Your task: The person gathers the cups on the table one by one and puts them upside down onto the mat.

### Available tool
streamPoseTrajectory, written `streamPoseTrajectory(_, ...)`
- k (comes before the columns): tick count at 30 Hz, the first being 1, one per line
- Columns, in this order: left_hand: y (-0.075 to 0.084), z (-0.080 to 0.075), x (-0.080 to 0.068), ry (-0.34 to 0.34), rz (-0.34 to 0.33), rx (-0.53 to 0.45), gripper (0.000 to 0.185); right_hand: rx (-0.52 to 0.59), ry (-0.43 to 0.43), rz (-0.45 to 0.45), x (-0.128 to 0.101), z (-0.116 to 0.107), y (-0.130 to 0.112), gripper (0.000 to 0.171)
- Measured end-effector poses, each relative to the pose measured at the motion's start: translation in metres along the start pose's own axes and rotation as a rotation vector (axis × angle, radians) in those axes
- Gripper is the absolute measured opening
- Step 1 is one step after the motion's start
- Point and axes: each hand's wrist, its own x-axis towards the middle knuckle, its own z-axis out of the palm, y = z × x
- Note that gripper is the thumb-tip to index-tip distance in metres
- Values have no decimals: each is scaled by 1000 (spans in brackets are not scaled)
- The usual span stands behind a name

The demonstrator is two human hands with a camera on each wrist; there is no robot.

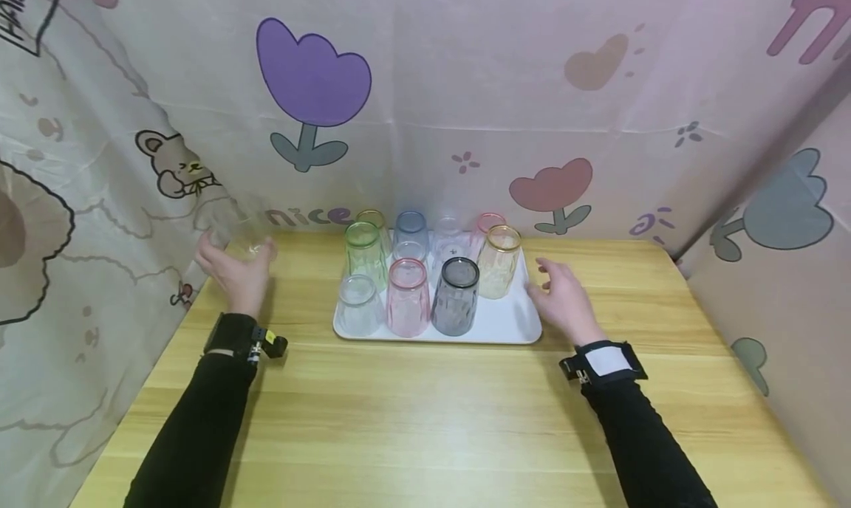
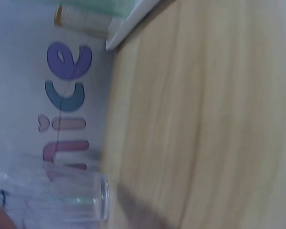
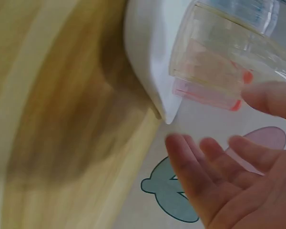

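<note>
**Clear tumbler held aloft beside a tray of coloured glasses**

Glassware crowds a white tray (image 1: 512,327) at the back of a wooden tabletop (image 1: 425,419), where a person in black sleeves works with both hands. The left hand (image 1: 236,268) has its fingers curled round a clear tumbler (image 1: 233,220), grasped near its lower end and raised above the tabletop's left rear corner, well apart from the tray and close to the printed curtain (image 1: 465,87). The left wrist view shows the same tumbler (image 2: 66,198) lying sideways in frame, blurred, with the word "nice" on the curtain behind it.

The right hand (image 1: 565,297) hovers just beside the tray's right edge, fingers (image 3: 190,171) spread and relaxed, grasping nothing. Nearest to it stands a gold-rimmed amber glass (image 1: 499,261); a grey glass (image 1: 456,295), a pink glass (image 1: 408,295), a green glass (image 1: 365,253) and a clear glass (image 1: 359,303) fill the front rows, with more behind.

The tumbler looks rigid, light and thin-walled, likely smooth and slippery, and breakable if knocked. A wrap round the middle of its wall would seem the surest hold, clear of the rim.
</note>
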Motion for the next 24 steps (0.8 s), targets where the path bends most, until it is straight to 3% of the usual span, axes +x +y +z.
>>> streamPoseTrajectory(7, -7, -5, 29, -95, -82, 67, 114, -86, -132, 24, -1, 12, 6, 60)
streamPoseTrajectory(14, -6, -5, 46, -189, -149, 83, 125, -126, -102, 19, -5, 20, 9, 50)
streamPoseTrajectory(18, -2, -2, 53, -244, -197, 25, 124, -133, -111, 30, -5, 21, 12, 47)
streamPoseTrajectory(24, 4, 2, 58, -251, -210, -38, 118, -144, -111, 43, -6, 19, 13, 49)
